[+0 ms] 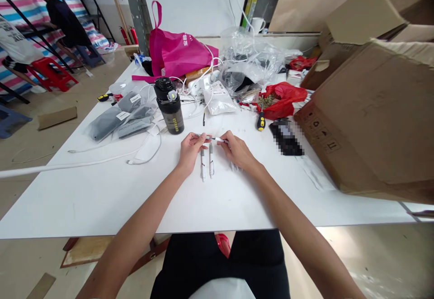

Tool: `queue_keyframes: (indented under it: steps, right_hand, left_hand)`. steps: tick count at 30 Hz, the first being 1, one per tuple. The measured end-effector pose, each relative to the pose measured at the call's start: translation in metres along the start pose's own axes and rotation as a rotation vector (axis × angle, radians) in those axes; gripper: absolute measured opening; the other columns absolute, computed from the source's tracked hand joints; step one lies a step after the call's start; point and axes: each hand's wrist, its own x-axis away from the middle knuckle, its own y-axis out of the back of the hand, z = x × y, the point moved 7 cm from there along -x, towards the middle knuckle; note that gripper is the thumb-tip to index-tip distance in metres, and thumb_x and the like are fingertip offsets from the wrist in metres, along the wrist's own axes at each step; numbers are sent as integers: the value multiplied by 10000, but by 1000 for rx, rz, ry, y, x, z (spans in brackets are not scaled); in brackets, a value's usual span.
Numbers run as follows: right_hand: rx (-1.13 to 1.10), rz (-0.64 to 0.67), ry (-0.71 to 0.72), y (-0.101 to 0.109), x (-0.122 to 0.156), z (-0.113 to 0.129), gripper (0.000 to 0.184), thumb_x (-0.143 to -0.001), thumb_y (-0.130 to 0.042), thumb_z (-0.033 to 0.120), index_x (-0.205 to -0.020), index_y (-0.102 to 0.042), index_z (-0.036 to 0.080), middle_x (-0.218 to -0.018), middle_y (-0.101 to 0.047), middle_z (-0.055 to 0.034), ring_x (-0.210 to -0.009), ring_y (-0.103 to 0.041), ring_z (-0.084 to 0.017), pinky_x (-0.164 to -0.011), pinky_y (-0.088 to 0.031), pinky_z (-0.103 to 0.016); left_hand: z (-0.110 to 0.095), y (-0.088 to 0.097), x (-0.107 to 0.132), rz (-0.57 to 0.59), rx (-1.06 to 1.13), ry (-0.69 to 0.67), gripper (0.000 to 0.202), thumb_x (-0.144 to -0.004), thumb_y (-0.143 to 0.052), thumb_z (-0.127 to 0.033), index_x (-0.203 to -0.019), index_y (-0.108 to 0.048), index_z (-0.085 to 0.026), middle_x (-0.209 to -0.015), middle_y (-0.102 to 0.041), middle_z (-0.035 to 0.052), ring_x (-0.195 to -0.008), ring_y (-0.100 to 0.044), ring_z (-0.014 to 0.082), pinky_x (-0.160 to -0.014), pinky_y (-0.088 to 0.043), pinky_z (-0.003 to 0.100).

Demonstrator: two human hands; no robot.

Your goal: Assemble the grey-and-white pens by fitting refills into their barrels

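Pinching a slim white pen-shaped tube (210,138) level above the white worktop (101,199), you have your left hand (191,152) at one end and your right hand (239,150) at the other. The fingers (203,137) of both hands are closed on it, grasping it from either side. Just below it, two slim white-and-silver pens (211,161) lie side by side on the worktop, tips pointing toward you, between your hands. A small pale item (233,167) pokes out from under your right hand — too hidden to name.

Beyond your left hand stands a tall black-and-grey water bottle (169,109), beside flat grey packets in clear plastic (118,116), while a white cable (145,152) loops across the worktop nearer you. Past your right hand lie a black-and-yellow screwdriver (261,120) and a black object (286,138), blurred beyond telling. Farther back sit a crumpled red plastic bag (283,100) and a magenta tote bag (179,50). A large brown cardboard box (366,118) rests on the right of the worktop. Well off to the far left, a co-worker (64,23) sits hunched beside a striped tarp (20,0).
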Motion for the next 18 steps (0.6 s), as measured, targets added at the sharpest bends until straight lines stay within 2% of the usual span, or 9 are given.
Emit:
queue_keyframes:
  steps: [4,7,10,18]
  right_hand:
    - [42,-31,12,7,0,2,329,-1134,-506,489,-1314,-607,233,-1096,-787,-111,-897,-730,-290,-792,-534,-387]
    - [111,-24,70,11,0,8,384,-1169,-428,472,-1404,-643,258,-1233,-779,-120,-946,-749,-287,-824,-537,-385]
    - [135,-8,99,11,0,10,402,-1182,-388,452,-1379,-680,258,-1186,-777,-111,-910,-736,-270,-800,-520,-367]
    - [139,-26,75,14,-1,9,338,-1172,-429,422,-1268,-696,239,-1078,-749,-88,-759,-652,-209,-733,-451,-326]
  left_hand:
    - [-2,1,0,0,17,-8,466,-853,-915,-502,-889,-562,-200,-1110,-835,141,-991,-804,246,-762,-561,298]
    - [-3,0,0,11,50,-12,452,-892,-883,-502,-942,-542,-210,-1104,-841,143,-975,-813,249,-759,-568,301]
    - [-4,2,-2,-2,68,-27,430,-927,-853,-492,-978,-526,-217,-1087,-844,137,-960,-818,244,-759,-574,303]
    - [-5,10,-6,-62,107,-41,395,-976,-810,-470,-1004,-498,-229,-1064,-843,123,-940,-816,216,-791,-582,304]
